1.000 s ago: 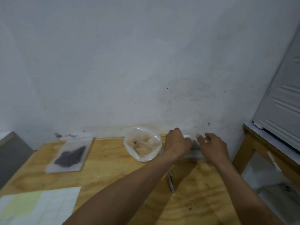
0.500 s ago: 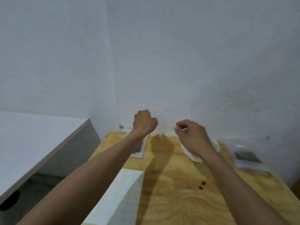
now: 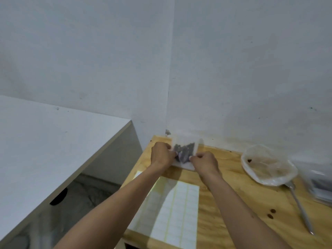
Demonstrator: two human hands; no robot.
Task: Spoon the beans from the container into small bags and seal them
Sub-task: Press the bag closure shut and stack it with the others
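A small clear bag (image 3: 185,147) holding dark beans stands at the back left corner of the wooden table (image 3: 233,191), near the wall. My left hand (image 3: 161,154) pinches its left side and my right hand (image 3: 203,161) pinches its right side. The lower part of the bag is hidden behind my fingers. A round plastic-lined container (image 3: 267,165) with a few beans sits to the right. A metal spoon (image 3: 299,202) lies in front of the container, its bowl under the rim.
A sheet of white labels (image 3: 172,205) lies on the table under my forearms. Two loose beans (image 3: 271,213) lie near the spoon. More clear bags (image 3: 321,186) are at the right edge. A grey table (image 3: 45,150) stands to the left across a gap.
The view swung left across the table. My hands left the bags on the right, moved over to the back left corner and took hold of the bean bag there.
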